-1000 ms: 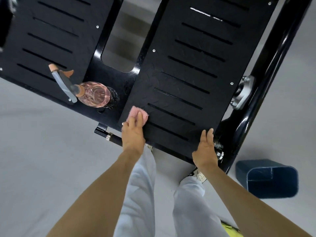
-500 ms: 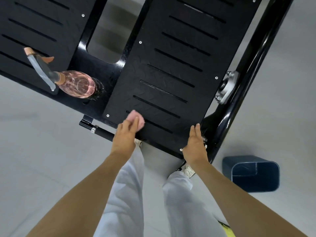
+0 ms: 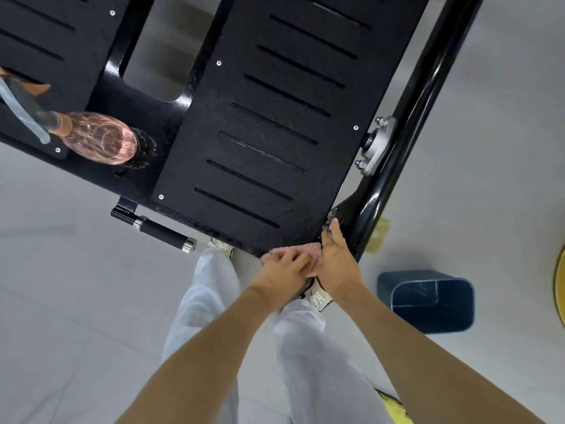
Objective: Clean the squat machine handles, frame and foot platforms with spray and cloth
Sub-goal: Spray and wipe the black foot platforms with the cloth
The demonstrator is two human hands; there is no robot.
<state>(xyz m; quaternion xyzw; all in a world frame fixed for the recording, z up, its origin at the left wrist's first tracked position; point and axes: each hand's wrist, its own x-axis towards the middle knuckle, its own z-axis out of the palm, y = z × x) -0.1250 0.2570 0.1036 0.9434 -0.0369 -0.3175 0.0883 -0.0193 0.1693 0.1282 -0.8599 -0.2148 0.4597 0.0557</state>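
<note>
The black slotted right foot platform [image 3: 275,133] fills the middle of the view. At its near right corner my left hand [image 3: 282,270] presses a pink cloth [image 3: 310,250] against the platform's front edge, fingers bent over it. Right beside it, my right hand [image 3: 337,260] rests with straight fingers on the corner by the glossy black frame tube [image 3: 419,108]. A pink spray bottle [image 3: 101,137] stands on the machine between the two platforms, at the left. The left foot platform [image 3: 46,41] shows at the upper left.
A short black handle with chrome ends [image 3: 162,231] sticks out below the platform's front edge. A dark blue bin [image 3: 428,298] stands on the grey floor at the right. My white trousers and shoes are below the hands. A yellow object shows at the far right edge.
My left hand has slid the cloth rightward along the platform's front edge, from its left corner to the right corner beside my right hand. The view shifted left.
</note>
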